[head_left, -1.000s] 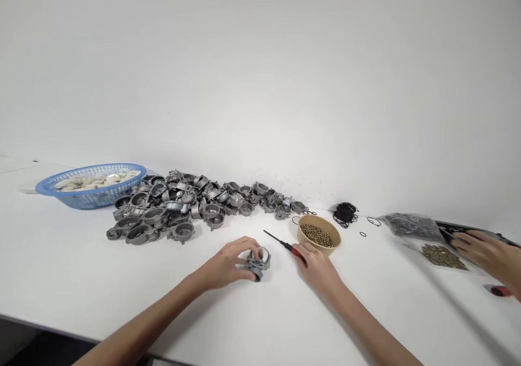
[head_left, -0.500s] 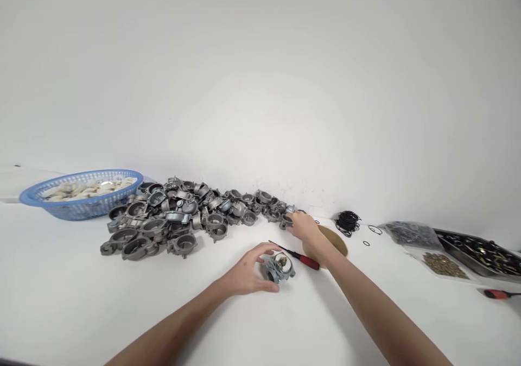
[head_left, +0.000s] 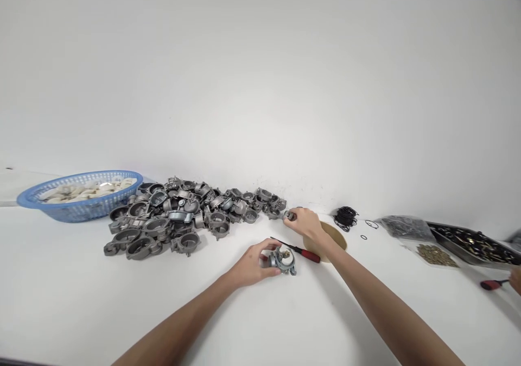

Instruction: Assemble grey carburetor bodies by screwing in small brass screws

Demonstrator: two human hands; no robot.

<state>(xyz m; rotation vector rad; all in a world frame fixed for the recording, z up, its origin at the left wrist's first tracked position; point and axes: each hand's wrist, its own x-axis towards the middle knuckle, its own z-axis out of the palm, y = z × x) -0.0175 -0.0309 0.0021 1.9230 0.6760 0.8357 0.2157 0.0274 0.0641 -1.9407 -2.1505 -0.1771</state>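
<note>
My left hand (head_left: 253, 265) is closed around a silver carburetor body (head_left: 283, 259) with a white float and a brass piece showing inside. The carburetor rests on the white table. My right hand (head_left: 306, 223) pinches a small grey metal part (head_left: 288, 215), which looks like a float bowl; the fingers hide most of it. Between the two hands lies a screwdriver (head_left: 305, 254) with a red and black handle. Its handle touches a tan round disc (head_left: 337, 241), partly under my right forearm. Left of the hands spreads a heap of grey cast metal float bowls (head_left: 189, 242).
A blue basket (head_left: 77, 209) of white floats stands far left. To the right are black rubber rings (head_left: 345, 218), a plastic bag (head_left: 406, 228), small brass parts (head_left: 436, 255) and a tray of dark parts (head_left: 462, 249). Another person's hand (head_left: 516, 279) touches a second screwdriver (head_left: 491, 284).
My right hand has drawn the grey metal part away from the end of the heap. My left hand has closed on the carburetor and turned it. Another person's hand has appeared at far right.
</note>
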